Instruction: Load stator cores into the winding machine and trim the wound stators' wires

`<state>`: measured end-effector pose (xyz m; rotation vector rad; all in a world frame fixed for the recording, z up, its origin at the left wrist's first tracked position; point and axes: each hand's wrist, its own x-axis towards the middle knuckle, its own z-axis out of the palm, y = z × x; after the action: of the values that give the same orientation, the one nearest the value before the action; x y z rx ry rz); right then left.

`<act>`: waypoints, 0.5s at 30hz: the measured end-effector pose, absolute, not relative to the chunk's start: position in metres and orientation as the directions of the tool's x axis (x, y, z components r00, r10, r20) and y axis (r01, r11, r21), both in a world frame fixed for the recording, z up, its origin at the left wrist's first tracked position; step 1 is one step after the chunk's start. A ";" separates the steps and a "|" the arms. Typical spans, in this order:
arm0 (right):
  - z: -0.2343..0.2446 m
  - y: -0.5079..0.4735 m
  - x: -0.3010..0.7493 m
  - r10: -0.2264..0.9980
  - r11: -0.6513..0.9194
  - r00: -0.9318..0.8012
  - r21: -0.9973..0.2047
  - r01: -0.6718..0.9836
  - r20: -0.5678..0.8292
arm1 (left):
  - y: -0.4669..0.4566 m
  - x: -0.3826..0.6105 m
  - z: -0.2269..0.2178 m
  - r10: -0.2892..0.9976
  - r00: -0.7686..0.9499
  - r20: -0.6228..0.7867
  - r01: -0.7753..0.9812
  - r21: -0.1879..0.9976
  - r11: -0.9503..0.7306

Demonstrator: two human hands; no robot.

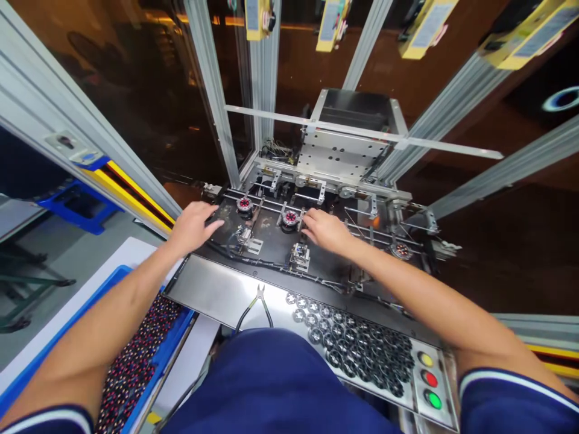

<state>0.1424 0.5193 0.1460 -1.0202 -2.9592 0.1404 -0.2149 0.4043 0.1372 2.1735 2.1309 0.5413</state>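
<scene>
Both my arms reach into a machine bay. My left hand [193,224] rests palm down on the black machine bed [271,241], fingers stretched toward a round red-wound coil part [245,205] seated in a fixture; it holds nothing. My right hand [324,231] lies with fingers extended toward a second red-wound coil part [290,218] in the neighbouring fixture, fingertips just beside it. A third such part [400,251] sits further right on the bed.
A steel shelf [212,289] in front carries black-handled cutters [256,305] and several round black-and-silver parts [357,346]. Yellow, red and green buttons [429,380] sit at its right end. A blue tray [174,337] of red-wound parts lies lower left. Aluminium frame posts surround the bay.
</scene>
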 end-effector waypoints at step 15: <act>0.069 0.593 0.108 0.548 0.834 -0.836 -0.065 0.548 -0.026 | 0.551 -0.214 0.083 0.949 0.301 -0.093 0.952 -0.021 -0.304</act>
<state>0.1077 0.5925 0.0695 -0.9001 -3.0141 0.1095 -0.2145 0.5509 0.0827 2.5028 1.8299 -0.1365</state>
